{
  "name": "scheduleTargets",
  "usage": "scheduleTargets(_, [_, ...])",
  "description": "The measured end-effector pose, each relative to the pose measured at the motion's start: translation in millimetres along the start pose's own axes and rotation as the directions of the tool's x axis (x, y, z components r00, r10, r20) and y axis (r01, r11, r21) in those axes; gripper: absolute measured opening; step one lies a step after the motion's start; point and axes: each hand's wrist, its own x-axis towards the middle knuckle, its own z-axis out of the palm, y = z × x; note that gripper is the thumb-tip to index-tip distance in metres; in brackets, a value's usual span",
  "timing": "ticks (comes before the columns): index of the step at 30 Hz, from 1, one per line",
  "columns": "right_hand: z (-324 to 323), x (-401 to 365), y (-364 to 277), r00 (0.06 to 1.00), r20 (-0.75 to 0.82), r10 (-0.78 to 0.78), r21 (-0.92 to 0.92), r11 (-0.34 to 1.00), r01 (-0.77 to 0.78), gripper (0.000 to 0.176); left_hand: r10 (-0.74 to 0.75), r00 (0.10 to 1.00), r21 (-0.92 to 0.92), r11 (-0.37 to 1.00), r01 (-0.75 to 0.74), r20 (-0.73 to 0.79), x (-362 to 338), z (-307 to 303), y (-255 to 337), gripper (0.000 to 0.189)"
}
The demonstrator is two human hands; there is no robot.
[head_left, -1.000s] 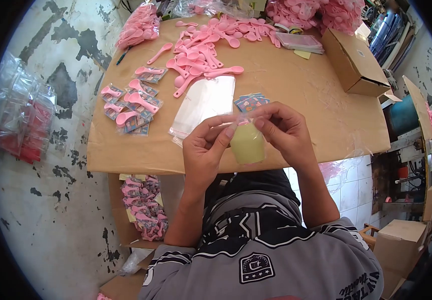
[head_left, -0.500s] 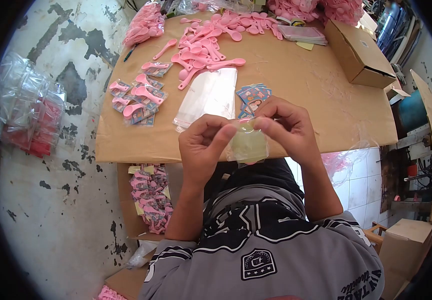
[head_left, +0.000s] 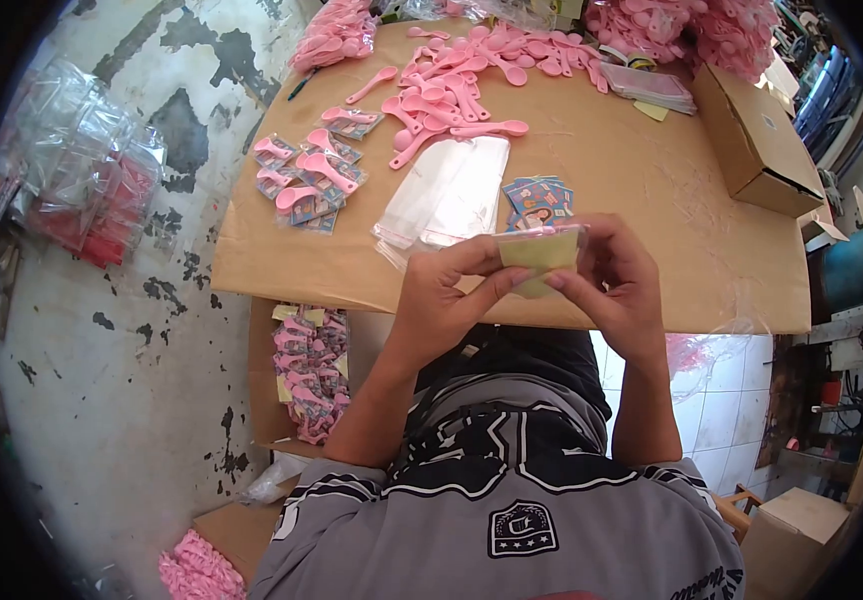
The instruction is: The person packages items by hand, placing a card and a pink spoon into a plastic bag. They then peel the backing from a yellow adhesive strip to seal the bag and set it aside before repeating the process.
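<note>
Near the table's front edge, my left hand (head_left: pixel 452 295) and my right hand (head_left: pixel 617 285) pinch a small clear packet (head_left: pixel 540 254) from both sides, with a yellowish sheet showing in it. Just behind the packet lie blue printed cards (head_left: pixel 540 198). Flat clear bags (head_left: pixel 447 190) lie left of the cards. A heap of loose pink spoons (head_left: pixel 452 85) sits farther back. On the table's left side are several packets, each with a pink spoon (head_left: pixel 328 172) and a card.
A cardboard box (head_left: pixel 762 140) stands at the table's right (head_left: pixel 652 200). Bulk bags of pink spoons (head_left: pixel 642 28) are at the back. Below the front edge, an open carton holds packed spoons (head_left: pixel 310 375). Clear plastic bags (head_left: pixel 82 150) lie at the left.
The packet has been tilted, its yellowish face now more folded towards the top, and my thumbs have come together on its near side. The camera view has shifted, moving the table contents rightward.
</note>
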Motion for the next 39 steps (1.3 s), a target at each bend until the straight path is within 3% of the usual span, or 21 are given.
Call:
scheduleTargets(1, [-2, -2, 4, 0.999, 0.031, 0.029, -0.077, 0.997, -0.027, 0.032, 0.008, 1.0, 0.012, 1.0, -0.008, -0.029, 1, 0, 2, 0.027])
scheduleTargets(3, [-1, -3, 4, 0.998, 0.025, 0.051, -0.19, 0.981, -0.045, 0.027, 0.167, 0.976, 0.16, 0.976, -0.145, -0.138, 8, -13, 12, 0.021])
scheduleTargets(4, [-3, -4, 6, 0.998, 0.002, 0.061, -0.194, 0.979, -0.06, 0.025, 0.285, 0.944, 0.309, 0.924, -0.224, -0.169, 13, -28, 14, 0.027])
scheduleTargets(6, [-10, -6, 11, 0.995, -0.044, 0.087, -0.203, 0.975, -0.094, 0.021, 0.41, 0.884, 0.527, 0.815, -0.243, -0.227, 25, -72, 10, 0.036])
scheduleTargets(8, [-18, -6, 17, 0.994, -0.104, 0.046, -0.268, 0.961, -0.072, 0.019, 0.345, 0.851, 0.629, 0.777, -0.023, -0.395, 38, -104, 19, 0.038])
scheduleTargets(9, [-21, -5, 19, 0.991, -0.131, 0.023, -0.301, 0.952, -0.062, 0.017, 0.319, 0.869, 0.691, 0.722, 0.035, -0.377, 42, -118, 22, 0.043])
scheduleTargets(12, [-29, 1, 22, 0.97, -0.236, -0.054, -0.496, 0.866, -0.072, 0.017, 0.253, 0.866, 0.675, 0.727, 0.125, -0.432, 42, -122, 17, 0.048])
scheduleTargets(13, [-31, 4, 22, 0.967, -0.252, -0.024, -0.533, 0.838, -0.118, 0.019, 0.31, 0.844, 0.608, 0.793, 0.024, -0.437, 45, -118, 1, 0.04])
scheduleTargets(16, [-34, 9, 29, 0.955, -0.289, 0.066, -0.611, 0.755, -0.237, 0.03, -0.164, 0.924, 0.533, 0.776, 0.338, -0.346, 41, -87, -3, 0.037])
scheduleTargets(19, [-28, 15, 46, 0.953, -0.281, 0.114, -0.668, 0.69, -0.279, 0.043, -0.225, 0.934, 0.687, 0.633, 0.356, -0.276, 47, -71, -35, 0.041])
scheduleTargets(22, [-13, 24, 47, 0.958, -0.261, 0.119, -0.764, 0.581, -0.28, 0.05, -0.049, 0.976, 0.831, 0.517, 0.206, -0.211, 47, -66, -44, 0.051])
scheduleTargets(27, [-7, 33, 52, 0.962, -0.242, 0.13, -0.808, 0.521, -0.273, 0.048, -0.221, 0.952, 0.67, 0.676, 0.307, -0.212, 51, -72, -47, 0.033])
scheduleTargets(31, [-13, 34, 55, 0.935, -0.285, 0.21, -0.691, 0.632, -0.352, 0.042, -0.369, 0.899, 0.316, 0.846, 0.431, -0.236, 50, -74, -45, 0.017])
scheduleTargets(33, [-15, 34, 55, 0.905, -0.322, 0.277, -0.602, 0.678, -0.422, 0.038, -0.328, 0.911, 0.287, 0.873, 0.394, -0.251, 51, -75, -46, 0.013])
scheduleTargets(39, [-18, 35, 69, 0.924, -0.371, 0.089, -0.629, 0.708, -0.321, 0.029, -0.341, 0.913, -0.128, 0.939, 0.319, -0.225, 48, -79, -52, 0.015])
